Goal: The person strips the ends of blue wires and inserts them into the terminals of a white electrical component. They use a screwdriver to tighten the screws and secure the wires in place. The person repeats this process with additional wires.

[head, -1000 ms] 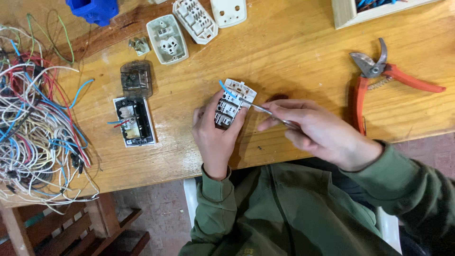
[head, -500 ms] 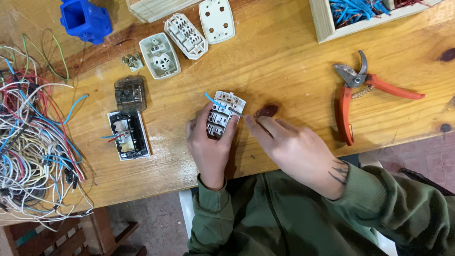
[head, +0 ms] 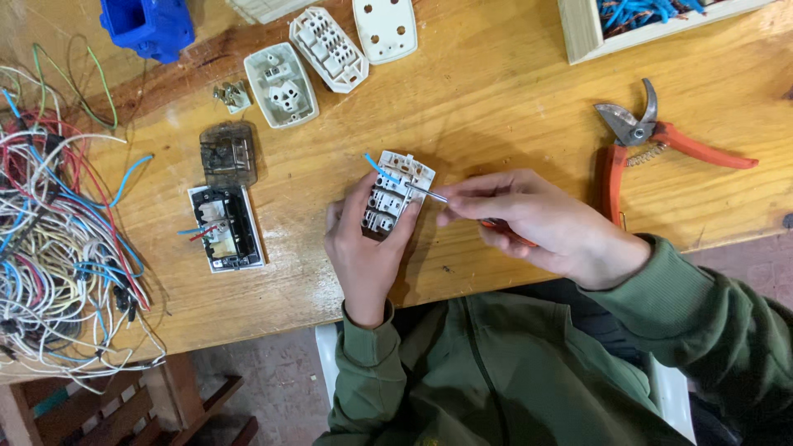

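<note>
**Screwdriver at the socket module**

The left hand (head: 368, 248) is curled shut around a white socket module (head: 395, 192) held over the desk (head: 496, 107). The right hand (head: 537, 219) pinches one screwdriver (head: 429, 192), its tip touching the module. Three white plates (head: 330, 45) lie beyond the hands; one pair of orange pruners (head: 652, 136) rests right of the right hand.

Desk (head: 496, 99): honey-yellow wood, darker brown grain streaks. Socket module (head: 395, 192) in hands: white plastic, one light-blue wire. Screwdriver (head: 471, 208): silver shaft, red-orange handle. Pruning shears (head: 661, 140): orange handles, grey steel blades. Wire tangle (head: 58, 239): white, red, blue, green, yellow, black. Second module (head: 225, 227): white frame, black centre. Cover plates (head: 281, 84): off-white. Moulded plastic box (head: 149, 26): bright blue. Sleeves (head: 372, 363): olive green.
</note>
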